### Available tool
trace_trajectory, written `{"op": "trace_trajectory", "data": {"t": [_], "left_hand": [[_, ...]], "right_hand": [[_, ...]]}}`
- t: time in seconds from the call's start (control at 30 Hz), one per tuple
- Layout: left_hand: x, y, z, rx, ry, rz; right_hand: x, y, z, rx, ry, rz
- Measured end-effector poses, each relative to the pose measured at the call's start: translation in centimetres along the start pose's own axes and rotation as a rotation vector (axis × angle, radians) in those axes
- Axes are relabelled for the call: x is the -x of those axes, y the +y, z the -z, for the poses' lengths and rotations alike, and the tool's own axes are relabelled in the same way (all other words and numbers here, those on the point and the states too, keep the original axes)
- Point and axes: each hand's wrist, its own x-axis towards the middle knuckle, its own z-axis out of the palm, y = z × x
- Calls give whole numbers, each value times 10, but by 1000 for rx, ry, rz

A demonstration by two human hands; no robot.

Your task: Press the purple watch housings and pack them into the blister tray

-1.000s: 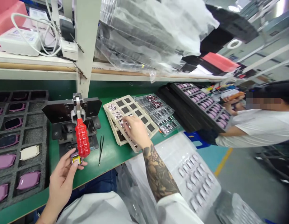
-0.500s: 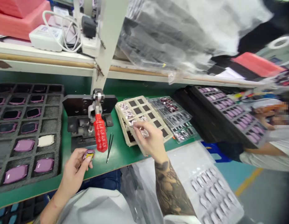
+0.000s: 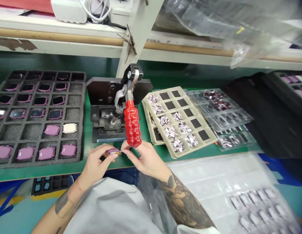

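My left hand (image 3: 99,162) pinches a purple watch case (image 3: 113,151) with its open, yellowish inside showing, held low in front of the press. Close on its right, my right hand (image 3: 143,159) has thumb and forefinger pinched together at the edge of the case. A tiny piece seems to be between those fingertips, too small to make out. The red handle (image 3: 132,125) of the black clamp press (image 3: 109,118) stands just above my right hand. To the right, a beige compartment tray (image 3: 174,154) holds piles of small silvery pink parts (image 3: 170,132).
A grey foam tray (image 3: 79,97) with purple watch cases and one cream case (image 3: 70,128) lies at the left. Clear plastic trays (image 3: 229,120) with small parts are on the right. Behind runs a white shelf (image 3: 68,42) with a post. A blister sheet (image 3: 202,182) lies at the lower right.
My right hand has left the beige tray and come left to the watch case in my left hand. The view has shifted, and the tweezers on the bench are no longer seen.
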Motion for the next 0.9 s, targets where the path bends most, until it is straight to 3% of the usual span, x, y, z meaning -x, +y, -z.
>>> {"op": "trace_trajectory", "data": {"t": [0.17,0.33,0.53,0.77,0.9], "left_hand": [[0,4,0,-52,-63,47],[0,3,3,-67,-49,52],[0,3,6,-19,-78,55],[-1,8,12,-105,-204,-47],[1,4,15,-115,-228,-80]], "right_hand": [[-5,-1,5,25,-130,-9],[-11,2,1,-64,-75,-59],[-16,7,4,-244,-175,-108],[-27,26,-2,-300,-282,-211],[-28,20,-6,-237,-319,-194]]}}
